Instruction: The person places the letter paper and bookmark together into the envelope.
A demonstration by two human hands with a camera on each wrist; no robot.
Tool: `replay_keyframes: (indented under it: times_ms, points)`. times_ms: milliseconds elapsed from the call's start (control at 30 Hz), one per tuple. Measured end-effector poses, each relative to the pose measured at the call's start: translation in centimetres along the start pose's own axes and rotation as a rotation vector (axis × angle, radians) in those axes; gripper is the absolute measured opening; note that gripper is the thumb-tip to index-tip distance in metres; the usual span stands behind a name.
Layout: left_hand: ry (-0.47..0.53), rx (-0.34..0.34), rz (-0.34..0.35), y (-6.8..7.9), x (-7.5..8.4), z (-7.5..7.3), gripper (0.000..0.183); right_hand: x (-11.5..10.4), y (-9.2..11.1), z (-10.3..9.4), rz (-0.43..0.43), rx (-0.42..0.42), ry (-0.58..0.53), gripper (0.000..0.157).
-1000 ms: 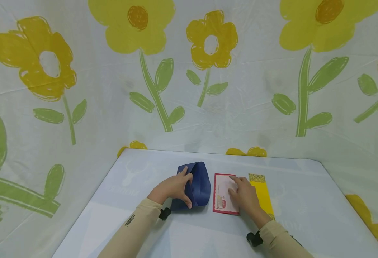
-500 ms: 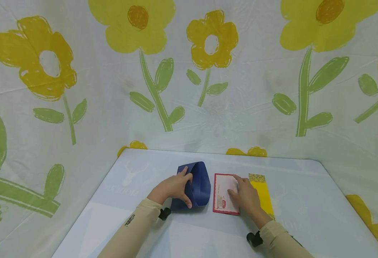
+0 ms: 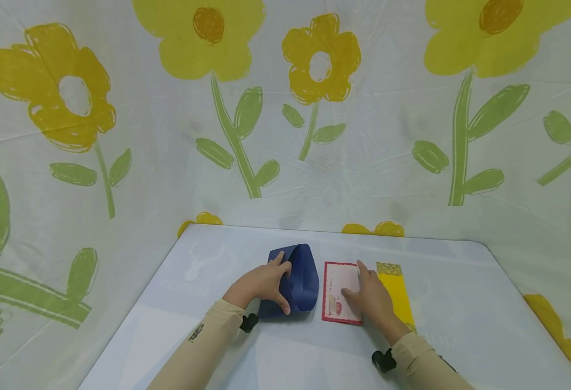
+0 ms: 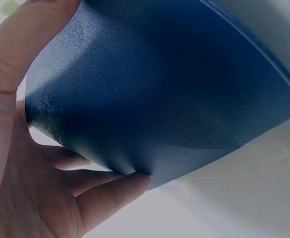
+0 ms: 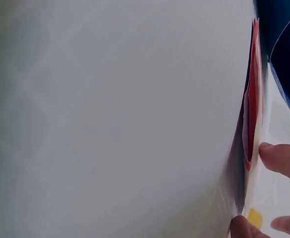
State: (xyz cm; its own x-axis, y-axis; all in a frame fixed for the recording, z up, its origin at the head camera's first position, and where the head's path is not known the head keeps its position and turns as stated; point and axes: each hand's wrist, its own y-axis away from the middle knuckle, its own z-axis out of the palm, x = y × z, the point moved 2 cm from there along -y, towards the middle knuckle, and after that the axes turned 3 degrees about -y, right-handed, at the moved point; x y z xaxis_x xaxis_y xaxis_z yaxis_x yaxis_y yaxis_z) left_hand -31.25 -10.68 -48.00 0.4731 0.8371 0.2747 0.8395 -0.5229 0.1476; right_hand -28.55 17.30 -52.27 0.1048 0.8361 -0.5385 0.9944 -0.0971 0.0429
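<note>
In the head view my left hand (image 3: 266,281) holds a dark blue envelope (image 3: 307,284) by its near side, thumb and fingers spread along its edges. The envelope's mouth gapes toward the right. The left wrist view shows the blue paper (image 4: 159,89) bowed between thumb and fingers, with fingertips pressing its lower edge. My right hand (image 3: 375,298) rests on a red-bordered white card (image 3: 334,276) lying flat, thumb on its face and a forefinger at the far right corner. Seen edge-on in the right wrist view, this folded card (image 5: 254,114) has red inside.
A yellow paper strip (image 3: 396,295) with gold glitter bands lies right of the card, partly under the right hand and wrist. The pale table (image 3: 237,249) ends at a flower-printed curtain (image 3: 383,157) behind. Black wrist cameras hang under both forearms.
My right forefinger has slid from the card's face out to its far right corner, and the thumb has shifted slightly left. The left hand, envelope and card have stayed in place.
</note>
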Motion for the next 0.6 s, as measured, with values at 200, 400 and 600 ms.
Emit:
replay_keyframes:
  times_ms: [200, 400, 600]
  points:
    - [-0.005, -0.001, 0.001, -0.07, -0.08, 0.12, 0.078, -0.1, 0.16, 0.15, 0.001, -0.006, 0.014, 0.097]
    - [-0.002, -0.001, 0.004, -0.13, -0.14, 0.18, 0.078, -0.31, 0.15, 0.27, 0.017, -0.011, 0.007, 0.096]
    - [0.004, -0.003, 0.002, -0.12, -0.09, 0.17, 0.078, -0.35, -0.02, 0.4, 0.05, -0.03, -0.031, 0.099]
